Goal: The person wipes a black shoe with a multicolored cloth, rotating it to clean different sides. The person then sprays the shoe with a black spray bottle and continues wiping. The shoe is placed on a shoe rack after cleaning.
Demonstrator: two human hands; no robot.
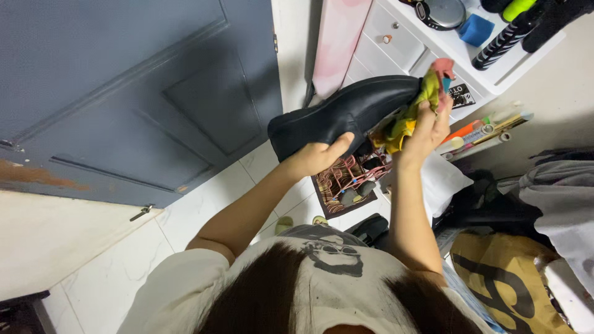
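Black leather shoe (pixel 346 114) is up in the air, mid-scene, lying lengthwise w/ toe pointing left toward the blue-grey door (pixel 136 93). Left hand (pixel 318 156) cups it from below, fingers closed on the sole edge, prob. to steady it. Right hand (pixel 427 127) is clamped on a bunched yellow cloth (pixel 411 111), pressed to the heel end, so the hands sit apart, one per end. Below: woven shoe rack (pixel 346 182) on the tiled floor (pixel 204 204). Far right, a white drawer unit (pixel 396 43).
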